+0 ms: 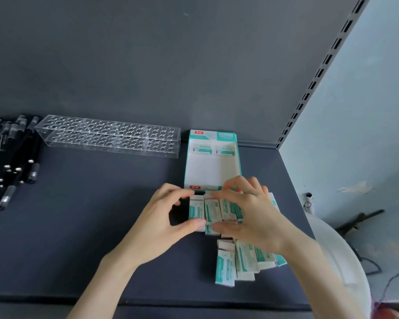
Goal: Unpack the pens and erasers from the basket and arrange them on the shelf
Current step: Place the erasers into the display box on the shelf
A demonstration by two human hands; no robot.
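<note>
right hand (251,212) hiding erasers (212,211), pens (9,155) cropped

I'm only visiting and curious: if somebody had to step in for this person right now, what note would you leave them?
Left hand and right hand: both grip a row of erasers, just in front of the open display box, which looks empty.
More loose erasers lie on the shelf nearer the person.
Pens lie piled at the left; the clear pen rack holds none.
Done: things are out on the shelf.
Left: box the erasers, rack the pens.
</note>
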